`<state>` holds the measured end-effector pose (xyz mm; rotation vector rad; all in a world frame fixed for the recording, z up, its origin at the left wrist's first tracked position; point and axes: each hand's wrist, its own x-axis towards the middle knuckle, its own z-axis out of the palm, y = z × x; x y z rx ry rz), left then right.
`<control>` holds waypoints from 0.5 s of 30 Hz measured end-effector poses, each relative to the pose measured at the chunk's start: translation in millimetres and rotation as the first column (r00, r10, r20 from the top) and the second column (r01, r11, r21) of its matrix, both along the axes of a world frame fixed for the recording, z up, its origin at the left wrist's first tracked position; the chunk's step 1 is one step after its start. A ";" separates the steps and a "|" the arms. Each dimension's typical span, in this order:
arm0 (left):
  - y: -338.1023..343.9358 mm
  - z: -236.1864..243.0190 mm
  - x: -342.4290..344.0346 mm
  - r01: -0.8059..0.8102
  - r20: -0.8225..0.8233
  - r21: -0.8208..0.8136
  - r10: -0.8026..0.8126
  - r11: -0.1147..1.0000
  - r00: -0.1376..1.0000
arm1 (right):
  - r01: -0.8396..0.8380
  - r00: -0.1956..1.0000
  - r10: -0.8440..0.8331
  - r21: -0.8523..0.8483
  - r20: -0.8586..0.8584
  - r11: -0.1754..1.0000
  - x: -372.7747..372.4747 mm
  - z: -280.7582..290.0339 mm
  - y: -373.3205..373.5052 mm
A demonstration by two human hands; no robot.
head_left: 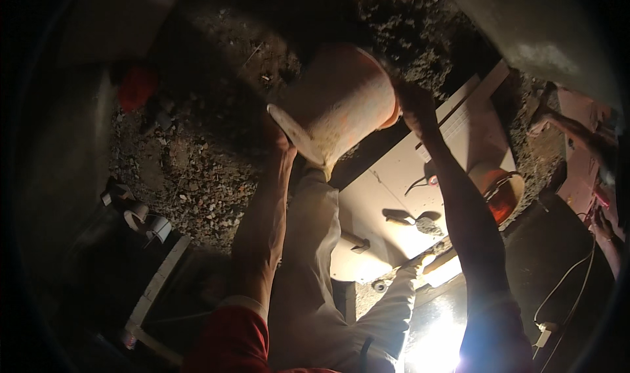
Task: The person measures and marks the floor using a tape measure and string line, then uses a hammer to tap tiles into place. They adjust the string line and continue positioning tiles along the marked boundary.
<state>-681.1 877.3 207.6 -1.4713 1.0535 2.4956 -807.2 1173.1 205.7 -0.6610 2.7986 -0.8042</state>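
A large, dusty pale-orange bucket (348,107) is held tipped on its side in front of me, with wet-looking splatter on its lower end. My left hand (281,138) grips its left end by a flat round edge, the fingers partly hidden behind it. At the opposite end, my right hand (415,105) holds the bucket's side near the rim, in deep shadow. Which end is the open one I cannot tell. Below the bucket my legs, in light trousers (305,241), stand apart.
A pale board (367,202) carries a hammer-like tool (354,241) and a dark-handled tool (397,217). Beyond it stands an orange bucket (502,196). Another person's hand (541,118) shows at right, near a cable (577,294). Gravel (197,196) and a red object (138,87) lie left. A bright lamp (433,347) glares below.
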 end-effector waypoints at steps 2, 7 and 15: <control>-0.9 -11.1 -18.0 0.075 -0.013 -0.105 -0.077 0.992 0.997 | 0.155 0.978 -0.133 -0.135 0.157 0.979 -6.9 -28.9 2.8; 12.6 16.3 -58.6 0.184 0.049 -0.297 -0.178 0.937 0.983 | 0.620 0.570 -0.502 0.060 0.651 0.782 -15.8 -73.0 29.7; 63.0 105.3 -67.6 0.439 0.262 -0.755 -0.389 0.488 0.883 | 0.076 0.969 -0.143 -0.309 -0.202 0.948 15.7 -94.7 89.2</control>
